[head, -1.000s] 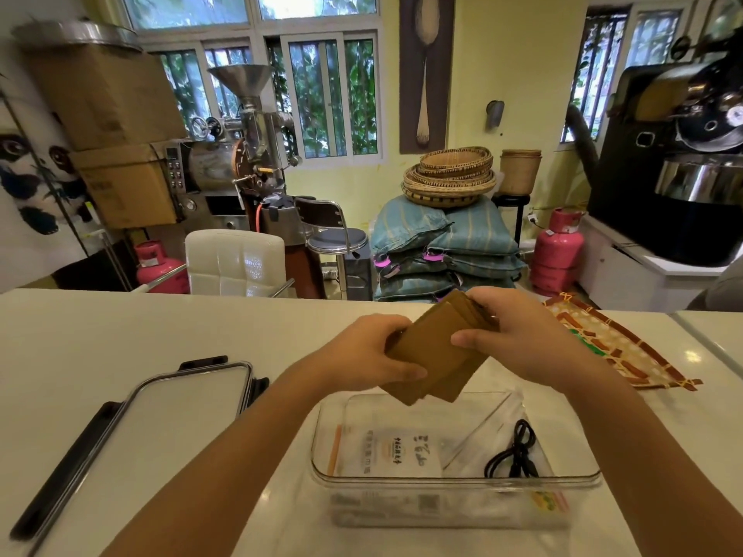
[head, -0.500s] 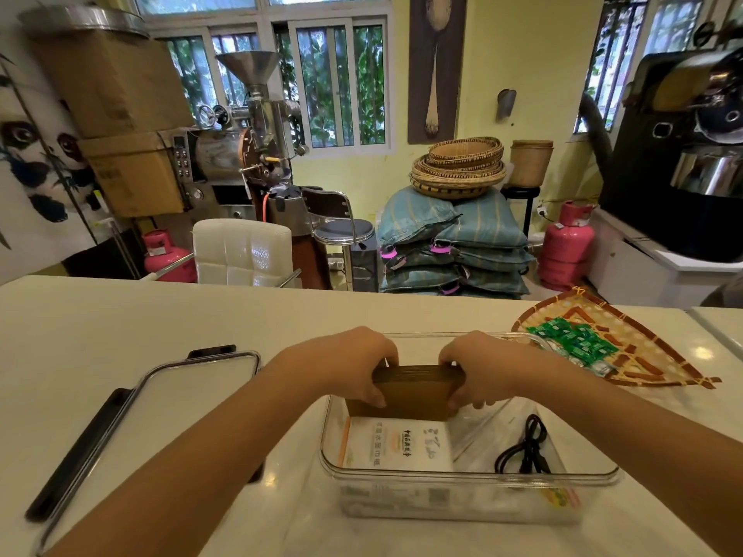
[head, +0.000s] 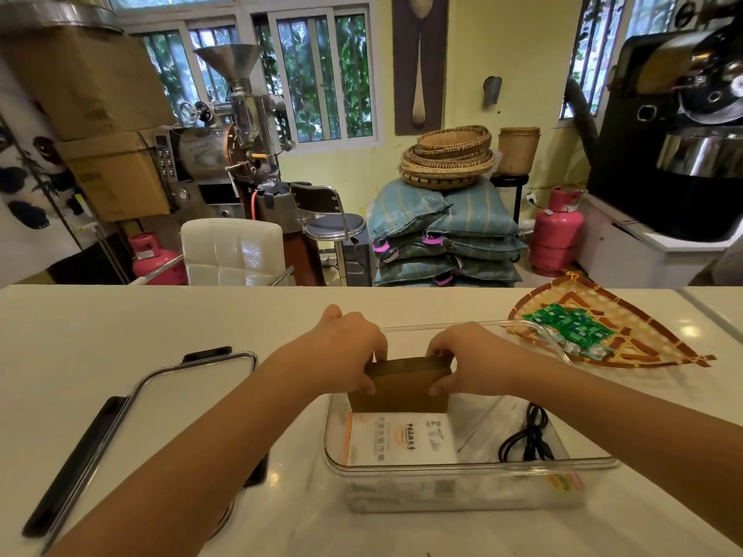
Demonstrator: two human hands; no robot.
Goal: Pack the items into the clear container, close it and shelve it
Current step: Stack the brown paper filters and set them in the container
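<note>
A clear container stands on the white counter in front of me. Inside it lie a white printed packet, a clear bag and a coiled black cable. My left hand and my right hand hold a brown paper stack by its two ends, standing it on edge inside the container's far half. The container's lid, clear with black clips, lies flat on the counter to the left. Green packets rest on a woven tray at the right.
The white counter runs across the view; its far edge faces a white chair, stacked sacks and pink gas cylinders. A seam to a second counter top sits at the far right.
Both hands lowered the brown paper stack from above the container down into it and turned it upright. The woven tray with green packets came into view.
</note>
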